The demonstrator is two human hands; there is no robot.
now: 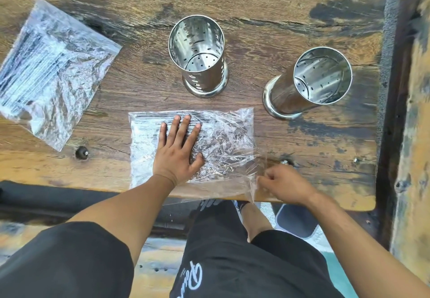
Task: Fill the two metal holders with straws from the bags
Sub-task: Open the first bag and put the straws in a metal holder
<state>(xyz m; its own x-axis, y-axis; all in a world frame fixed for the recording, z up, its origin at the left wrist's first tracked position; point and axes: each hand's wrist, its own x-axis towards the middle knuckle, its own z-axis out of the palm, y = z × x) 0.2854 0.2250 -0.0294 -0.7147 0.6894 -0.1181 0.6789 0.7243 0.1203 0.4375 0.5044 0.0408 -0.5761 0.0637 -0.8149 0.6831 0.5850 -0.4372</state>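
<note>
Two metal holders point(196, 55) point(309, 81), two clear straw bags point(50, 69) point(223, 139), two hands point(178, 151) point(285, 185), one wooden table point(279, 7).

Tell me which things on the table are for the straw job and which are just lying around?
For the job: near bag of straws under the left hand, its open end pinched by the right hand; second bag; left holder; right holder.

Just there: bolt in the wooden table.

Two upright perforated steel cylinder holders point(197, 55) point(309, 81) stand apart, bare worn wooden tabletop point(251, 69) between them. A crinkled clear plastic bag point(51, 69) occupies the table's left.
</note>
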